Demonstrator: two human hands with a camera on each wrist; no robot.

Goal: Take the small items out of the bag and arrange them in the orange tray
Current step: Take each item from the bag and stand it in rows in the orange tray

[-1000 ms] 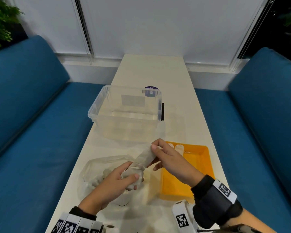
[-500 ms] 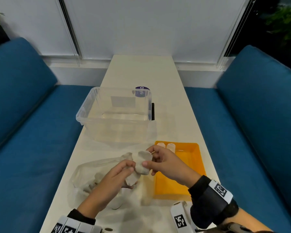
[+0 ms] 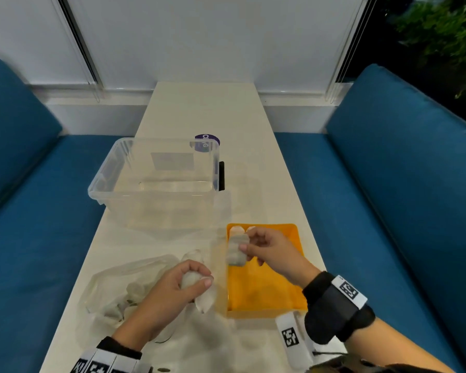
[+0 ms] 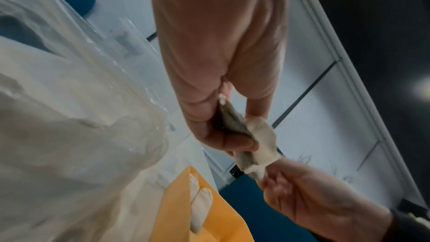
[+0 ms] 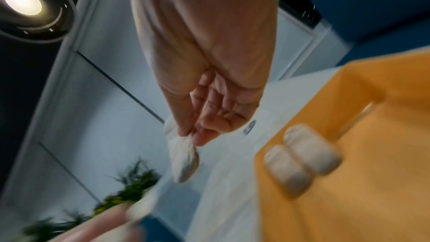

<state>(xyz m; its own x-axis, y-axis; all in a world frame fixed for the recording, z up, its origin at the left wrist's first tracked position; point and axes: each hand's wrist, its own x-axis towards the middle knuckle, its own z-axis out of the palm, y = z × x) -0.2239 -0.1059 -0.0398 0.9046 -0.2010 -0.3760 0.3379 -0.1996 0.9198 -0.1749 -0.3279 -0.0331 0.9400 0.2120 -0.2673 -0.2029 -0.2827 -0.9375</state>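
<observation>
My right hand [image 3: 246,244] pinches a small whitish fabric roll [image 3: 236,251] just above the left edge of the orange tray [image 3: 269,286]. The right wrist view shows the same roll [image 5: 184,159] hanging from the fingertips [image 5: 200,141]. Two more pale rolls [image 3: 238,230] lie side by side in the tray's far left corner. My left hand [image 3: 197,279] grips another pale roll [image 3: 190,279] near the mouth of the clear plastic bag [image 3: 119,289]. Several pale items remain inside the bag. In the left wrist view the two held pieces [image 4: 253,141] look close together.
A clear plastic bin [image 3: 156,181] stands on the white table [image 3: 205,109] behind the bag and tray. A purple round sticker [image 3: 207,140] and a black strip [image 3: 221,176] lie beside the bin. Blue sofas [image 3: 388,197] flank the table on both sides.
The hands have pulled apart. My right hand carried its roll right to the tray's left edge. My left hand dropped back toward the bag with the other piece.
</observation>
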